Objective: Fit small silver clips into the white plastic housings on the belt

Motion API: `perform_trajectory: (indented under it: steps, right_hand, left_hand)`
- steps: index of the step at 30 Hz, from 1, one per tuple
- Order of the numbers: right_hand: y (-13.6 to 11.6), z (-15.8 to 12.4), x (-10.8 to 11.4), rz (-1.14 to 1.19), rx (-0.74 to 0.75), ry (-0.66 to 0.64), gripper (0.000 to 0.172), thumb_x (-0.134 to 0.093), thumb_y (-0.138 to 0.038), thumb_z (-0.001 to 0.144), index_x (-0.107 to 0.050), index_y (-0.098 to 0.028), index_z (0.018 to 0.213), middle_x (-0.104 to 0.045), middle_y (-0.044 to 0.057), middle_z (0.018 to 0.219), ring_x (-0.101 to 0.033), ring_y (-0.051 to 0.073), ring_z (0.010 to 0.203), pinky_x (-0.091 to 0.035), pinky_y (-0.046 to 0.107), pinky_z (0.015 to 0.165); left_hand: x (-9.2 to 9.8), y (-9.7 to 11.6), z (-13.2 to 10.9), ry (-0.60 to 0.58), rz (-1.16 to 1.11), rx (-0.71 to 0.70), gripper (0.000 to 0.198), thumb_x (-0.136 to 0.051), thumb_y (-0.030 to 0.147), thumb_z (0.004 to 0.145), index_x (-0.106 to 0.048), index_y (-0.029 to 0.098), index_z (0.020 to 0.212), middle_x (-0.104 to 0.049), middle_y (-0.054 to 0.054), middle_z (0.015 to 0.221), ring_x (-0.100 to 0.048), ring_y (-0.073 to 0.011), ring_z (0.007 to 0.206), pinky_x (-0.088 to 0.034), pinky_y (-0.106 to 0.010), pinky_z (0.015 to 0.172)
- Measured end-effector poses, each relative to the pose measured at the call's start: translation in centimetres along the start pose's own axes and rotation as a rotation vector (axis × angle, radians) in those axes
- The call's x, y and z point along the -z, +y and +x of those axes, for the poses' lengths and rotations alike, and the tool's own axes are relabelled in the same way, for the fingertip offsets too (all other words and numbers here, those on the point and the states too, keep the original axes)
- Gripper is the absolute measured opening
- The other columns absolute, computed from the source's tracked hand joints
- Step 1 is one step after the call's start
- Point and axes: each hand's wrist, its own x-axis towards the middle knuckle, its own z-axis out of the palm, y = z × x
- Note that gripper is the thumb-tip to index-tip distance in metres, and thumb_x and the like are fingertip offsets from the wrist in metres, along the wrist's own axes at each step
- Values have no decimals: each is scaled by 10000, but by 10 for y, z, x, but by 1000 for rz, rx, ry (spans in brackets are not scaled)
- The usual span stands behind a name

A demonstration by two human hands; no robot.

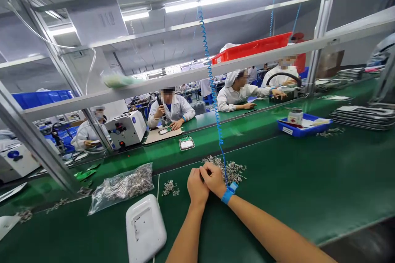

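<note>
1. Green bench (308, 181) in a busy wkshop; co-workers in white coats, e.g. one seated person (171, 109), work across a brighter green strip (243, 131) w/ a small board (187, 143) lying on it.
2. L hand (197, 185) & R hand (214, 178) are together, fingers curled in, just in front of the loose heap (236, 170) of small metal pcs. Grip: fingertips hidden, so can't tell if anything's held.
3. R wrist wears a blue strap (228, 193); a coiled blue cord (203, 33) hangs down to it.
4. L of the hands, approx. same depth: small cluster (170, 188) of similar pcs, apart from the heap. Further L: clear bag (123, 185), well filled w/ metal pcs; white housing (145, 230) nearer the wearer.
5. Progress, my est.: mid-job. Cluster's small vs. heap + bag, so lots prob. left; whether the cluster is finished pcs, can't tell.
6. Far R: blue tray (304, 131) w/ a jar etc.
</note>
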Motion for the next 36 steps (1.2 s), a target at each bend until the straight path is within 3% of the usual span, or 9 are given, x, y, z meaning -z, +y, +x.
perform_trajectory:
  steps: [5, 10, 16, 20, 25, 28, 36]
  right_hand:
    - [13, -2, -15, 31, 14, -1, 418, -470, -399, 976, -370, -221, 611, -418, -26, 594, -407, 129, 562, -344, 278, 562]
    - [7, -12, -7, 27, 2, 8, 385, -490, -247, 1010, -371, -211, 645, -413, -34, 620, -406, 115, 562, -328, 260, 549]
    - [10, -21, -7, -8, 17, -28, 366, -455, -216, 1014, -371, -210, 658, -416, -27, 631, -430, 120, 579, -332, 267, 564]
    - [23, -12, -13, -52, -126, -75, 382, -464, -298, 993, -351, -216, 637, -401, -33, 601, -404, 123, 566, -305, 274, 558]
    - [28, 5, -13, -60, -162, -127, 357, -472, -389, 909, -363, -217, 615, -409, -29, 590, -398, 134, 594, -281, 289, 597]
    - [28, 10, -12, -65, -170, -104, 345, -464, -388, 891, -370, -218, 606, -400, -34, 567, -391, 130, 570, -265, 284, 578]
    - [39, 9, -18, 14, -188, -114, 323, -516, -368, 872, -402, -214, 613, -421, -34, 579, -409, 134, 584, -266, 285, 584]
  left_hand:
    - [-21, -15, 1, 59, -54, 83, 267, -365, 178, 1027, -560, 203, 846, -610, -42, 865, -597, -147, 745, -435, -253, 649]
    - [-30, -13, -13, 115, -104, 11, 317, -355, 134, 1012, -506, 217, 746, -536, -11, 720, -532, -129, 610, -411, -248, 561]
    - [-38, -24, -29, 126, -64, -8, 309, -357, 136, 1019, -531, 223, 778, -533, -17, 705, -542, -142, 615, -427, -256, 560]
    - [-33, -23, -13, 10, -31, 43, 275, -374, 133, 1004, -578, 208, 834, -602, -36, 770, -601, -152, 684, -455, -262, 622]
    - [-10, -1, 12, -331, 108, 268, 191, -454, 226, 1018, -617, 196, 1114, -667, -73, 1130, -679, -173, 911, -471, -253, 720]
    - [-3, 8, 16, -372, 113, 279, 243, -484, 267, 1012, -605, 207, 1215, -672, -80, 1190, -699, -193, 910, -467, -263, 689]
    - [-4, 4, 18, -425, 117, 306, 299, -413, 332, 1025, -594, 255, 1250, -683, -77, 1262, -699, -229, 1021, -496, -289, 782]
